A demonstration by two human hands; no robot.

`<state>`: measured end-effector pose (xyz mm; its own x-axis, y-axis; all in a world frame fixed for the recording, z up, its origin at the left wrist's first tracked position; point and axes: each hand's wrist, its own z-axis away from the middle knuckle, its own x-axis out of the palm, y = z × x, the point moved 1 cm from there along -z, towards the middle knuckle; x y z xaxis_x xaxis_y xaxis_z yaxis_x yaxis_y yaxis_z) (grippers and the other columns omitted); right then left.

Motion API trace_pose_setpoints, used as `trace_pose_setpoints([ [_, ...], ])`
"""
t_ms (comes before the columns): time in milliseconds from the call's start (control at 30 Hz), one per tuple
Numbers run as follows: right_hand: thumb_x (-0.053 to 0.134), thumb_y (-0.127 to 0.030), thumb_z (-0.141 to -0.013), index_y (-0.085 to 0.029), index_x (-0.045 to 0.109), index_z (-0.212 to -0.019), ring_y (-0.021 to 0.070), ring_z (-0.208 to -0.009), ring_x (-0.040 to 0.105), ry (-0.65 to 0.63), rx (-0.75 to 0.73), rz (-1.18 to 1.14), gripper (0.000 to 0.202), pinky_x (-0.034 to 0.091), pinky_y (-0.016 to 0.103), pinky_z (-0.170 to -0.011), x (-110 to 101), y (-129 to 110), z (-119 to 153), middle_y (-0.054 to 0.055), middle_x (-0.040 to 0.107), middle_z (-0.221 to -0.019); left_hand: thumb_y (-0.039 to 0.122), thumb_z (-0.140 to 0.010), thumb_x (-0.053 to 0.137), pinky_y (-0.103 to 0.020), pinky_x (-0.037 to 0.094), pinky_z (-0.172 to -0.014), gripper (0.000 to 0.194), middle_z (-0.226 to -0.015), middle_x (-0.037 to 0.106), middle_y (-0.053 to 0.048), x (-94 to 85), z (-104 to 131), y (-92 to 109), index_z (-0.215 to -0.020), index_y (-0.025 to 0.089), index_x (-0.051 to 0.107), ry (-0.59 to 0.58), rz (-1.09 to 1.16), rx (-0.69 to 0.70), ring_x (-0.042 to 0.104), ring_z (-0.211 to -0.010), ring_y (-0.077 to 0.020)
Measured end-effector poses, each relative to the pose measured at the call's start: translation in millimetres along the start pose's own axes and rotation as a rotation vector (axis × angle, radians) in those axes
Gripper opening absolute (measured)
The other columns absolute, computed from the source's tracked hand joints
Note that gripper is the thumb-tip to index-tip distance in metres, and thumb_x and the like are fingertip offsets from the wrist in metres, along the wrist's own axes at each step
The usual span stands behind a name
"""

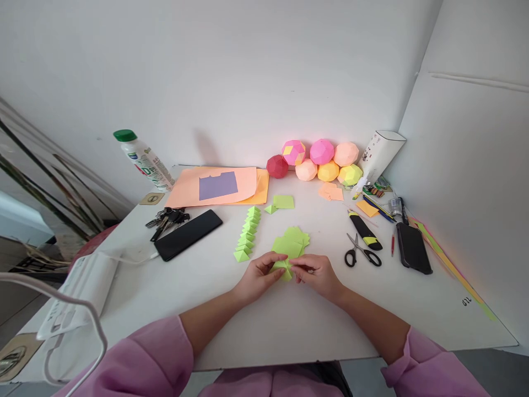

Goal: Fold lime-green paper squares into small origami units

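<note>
Between my hands is a small folded green paper piece (286,271), creased and pointed at the bottom. My left hand (261,274) pinches its left side with thumb and forefinger. From the right, my right hand (316,274) closes its fingertips on the same piece. Just behind my fingers lies a pile of flat green paper pieces (291,242). To the left of the pile runs a row of folded green paper units (247,234). Farther back, a green square pad (284,202) touches a small folded green triangle (270,209).
Faceted paper balls (322,151) are stacked by the wall. Scissors (362,251), a utility knife (365,230) and a black phone (413,248) lie on the right. Left are a long black device (188,235), keys (167,219), a bottle (144,161) and orange sheets (182,187).
</note>
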<state>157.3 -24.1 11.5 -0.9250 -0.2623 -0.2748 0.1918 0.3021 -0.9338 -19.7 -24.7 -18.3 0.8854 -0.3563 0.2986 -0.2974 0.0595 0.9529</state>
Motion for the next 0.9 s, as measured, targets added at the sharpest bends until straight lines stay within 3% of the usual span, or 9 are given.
trace_pose_setpoints([
  [900,0.060,-0.031,-0.081,-0.017,0.070,-0.093,0.0106,-0.047,0.058,-0.012,-0.069,0.132,0.022,0.049,0.023,-0.047,-0.2,4.5,1.1,0.003,0.066,-0.065,0.026,-0.069,0.072,-0.029,0.048,-0.073,0.029,-0.088,0.064,-0.004,0.6,-0.9,4.0,-0.096,0.019,0.065,0.043,0.005,-0.038,0.059,-0.082,-0.0160],
])
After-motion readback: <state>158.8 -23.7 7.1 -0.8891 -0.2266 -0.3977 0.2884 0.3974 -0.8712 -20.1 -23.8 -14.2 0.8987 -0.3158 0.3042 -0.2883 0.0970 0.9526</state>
